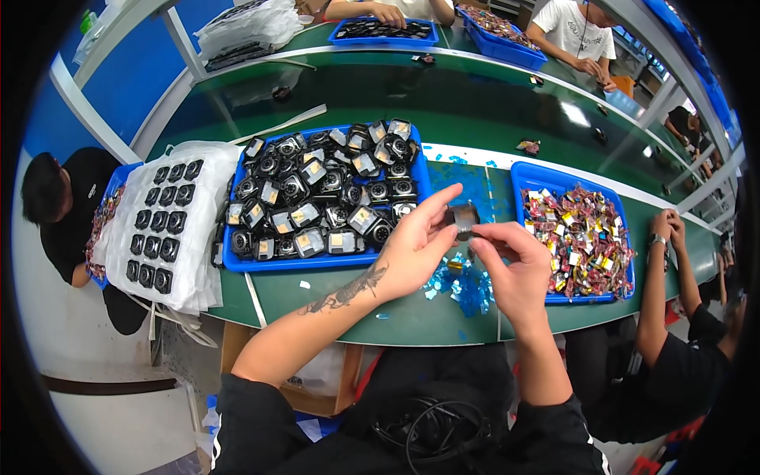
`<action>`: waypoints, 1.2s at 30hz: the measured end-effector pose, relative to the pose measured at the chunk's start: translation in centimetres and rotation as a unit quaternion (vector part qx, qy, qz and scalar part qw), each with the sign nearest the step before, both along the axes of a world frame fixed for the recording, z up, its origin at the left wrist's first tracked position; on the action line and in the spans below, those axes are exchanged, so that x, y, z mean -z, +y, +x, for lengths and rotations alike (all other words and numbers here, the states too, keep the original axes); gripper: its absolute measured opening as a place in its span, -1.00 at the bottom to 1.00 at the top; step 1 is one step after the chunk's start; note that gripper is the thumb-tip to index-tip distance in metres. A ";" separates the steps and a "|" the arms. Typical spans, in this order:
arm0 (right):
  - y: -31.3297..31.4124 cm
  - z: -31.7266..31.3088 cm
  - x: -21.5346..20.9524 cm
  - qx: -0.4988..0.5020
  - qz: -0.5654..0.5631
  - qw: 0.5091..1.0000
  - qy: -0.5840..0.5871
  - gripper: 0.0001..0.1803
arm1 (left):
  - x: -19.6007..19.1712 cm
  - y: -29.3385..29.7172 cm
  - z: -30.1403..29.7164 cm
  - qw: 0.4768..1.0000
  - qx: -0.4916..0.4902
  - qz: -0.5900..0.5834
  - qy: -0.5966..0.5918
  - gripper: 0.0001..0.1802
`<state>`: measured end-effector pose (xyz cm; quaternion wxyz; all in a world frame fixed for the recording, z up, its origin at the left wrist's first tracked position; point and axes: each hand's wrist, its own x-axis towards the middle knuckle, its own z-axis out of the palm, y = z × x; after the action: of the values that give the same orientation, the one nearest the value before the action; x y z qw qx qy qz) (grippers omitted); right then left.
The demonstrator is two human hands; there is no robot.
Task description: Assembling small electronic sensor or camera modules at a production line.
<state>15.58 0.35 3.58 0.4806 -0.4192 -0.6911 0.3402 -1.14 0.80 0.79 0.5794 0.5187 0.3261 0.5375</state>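
My left hand is closed around a small dark watch-like housing, holding it above the table with thumb and fingers. My right hand is at the near right edge of the same housing, thumb and forefinger pinched together. Whether a thin film lies between those right fingertips is too small to make out. Below both hands, scraps of blue film are scattered on the green table. To the left, a blue tray is heaped with black watch-like housings.
On the right stands a blue tray full of small parts with reddish film and yellow bits. White sheets with rows of black housings are stacked at far left. Co-workers sit left, right and across; a dark green belt runs beyond the table.
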 end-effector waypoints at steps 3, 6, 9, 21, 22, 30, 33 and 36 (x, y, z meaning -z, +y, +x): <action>0.5 -0.6 0.2 0.017 0.028 0.999 0.007 -0.82 | -0.5 -0.3 0.1 1.000 0.020 0.008 0.014 -0.41; 0.5 -0.8 0.1 0.035 0.070 0.997 -0.028 -0.85 | 0.0 -0.2 0.0 0.999 0.034 -0.020 -0.010 -0.44; 0.3 -1.0 -0.2 0.062 0.036 0.997 -0.014 -0.89 | -0.1 -0.2 -0.2 0.998 0.039 -0.037 -0.012 -0.51; 0.5 -0.2 -0.5 0.031 0.023 0.998 -0.048 -0.91 | -0.3 -0.1 -0.5 0.994 0.104 -0.017 -0.001 -0.53; 0.5 -0.2 -0.4 0.032 0.023 0.998 -0.047 -0.91 | -0.3 -0.1 -0.4 0.994 0.106 -0.014 -0.004 -0.53; 0.7 -0.3 -0.3 0.046 0.048 0.996 -0.060 -0.92 | -0.3 -0.4 -0.4 0.993 0.111 -0.001 0.035 -0.53; 0.3 0.4 -1.3 0.086 0.054 0.979 -0.176 -0.82 | -0.5 -0.5 -0.5 0.993 0.113 -0.002 0.045 -0.55; 0.6 0.1 -0.7 0.094 0.171 0.962 -0.191 -0.76 | -0.4 -0.3 -0.5 0.993 0.105 0.002 0.057 -0.55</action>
<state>15.70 0.99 4.33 0.4341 -0.4514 -0.7751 0.0839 -1.63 0.54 1.16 0.6119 0.5808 0.3011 0.4445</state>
